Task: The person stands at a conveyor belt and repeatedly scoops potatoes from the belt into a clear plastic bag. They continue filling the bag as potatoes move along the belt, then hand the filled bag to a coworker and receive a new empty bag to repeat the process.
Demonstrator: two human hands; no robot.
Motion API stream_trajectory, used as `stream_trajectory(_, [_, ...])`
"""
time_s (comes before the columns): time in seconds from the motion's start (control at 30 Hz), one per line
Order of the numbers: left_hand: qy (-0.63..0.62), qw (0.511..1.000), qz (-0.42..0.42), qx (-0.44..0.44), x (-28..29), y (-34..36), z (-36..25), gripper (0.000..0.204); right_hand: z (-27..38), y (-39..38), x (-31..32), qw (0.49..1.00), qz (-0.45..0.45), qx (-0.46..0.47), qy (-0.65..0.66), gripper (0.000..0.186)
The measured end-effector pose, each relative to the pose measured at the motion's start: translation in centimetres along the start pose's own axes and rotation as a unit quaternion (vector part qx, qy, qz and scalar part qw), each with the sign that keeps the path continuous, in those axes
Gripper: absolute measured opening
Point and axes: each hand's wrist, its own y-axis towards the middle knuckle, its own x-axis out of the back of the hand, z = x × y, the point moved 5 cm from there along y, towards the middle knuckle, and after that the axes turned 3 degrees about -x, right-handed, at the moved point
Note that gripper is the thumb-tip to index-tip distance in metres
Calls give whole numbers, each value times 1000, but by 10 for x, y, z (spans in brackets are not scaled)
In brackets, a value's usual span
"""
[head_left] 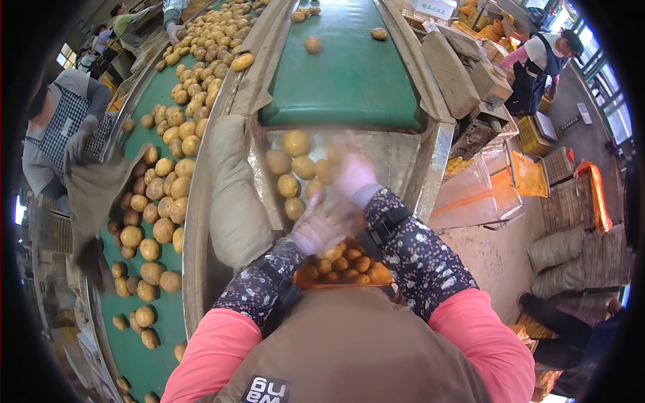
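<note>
Several yellow-brown potatoes lie grouped on the left side of a metal chute, below the end of a green conveyor belt. My left hand, in a pale thin glove, is over the chute's lower edge beside the nearest potatoes. Its fingers look stretched out and apart, their tips blurred. Close to the right side of the potato group is my right hand, gloved too. Motion smears its fingers, so whether it grips a potato cannot be told. Beneath my wrists, an orange-lit container holds more potatoes.
A padded cloth roll covers the chute's left side. Further left, another green belt carries many potatoes, with a co-worker beside it. At right stand a bag frame, crates and another person.
</note>
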Motion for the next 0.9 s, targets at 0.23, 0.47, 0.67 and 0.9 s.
stream_trajectory(0.23, [-11,997,14,-79,2,-1,-2,37,32,10,-30,991,79,71,-80,31])
stream_trajectory(0.47, [-164,911,288,245,-13,-7,24,47,99,-15,-85,980,63,178,-60,32])
stream_trajectory(0.67, [-189,928,228,226,-24,-11,24,41,105,0,-80,975,143,140,-92,38])
stream_trajectory(0.9, [-281,929,130,204,-32,-13,18,37,82,-10,-53,970,184,105,117,60])
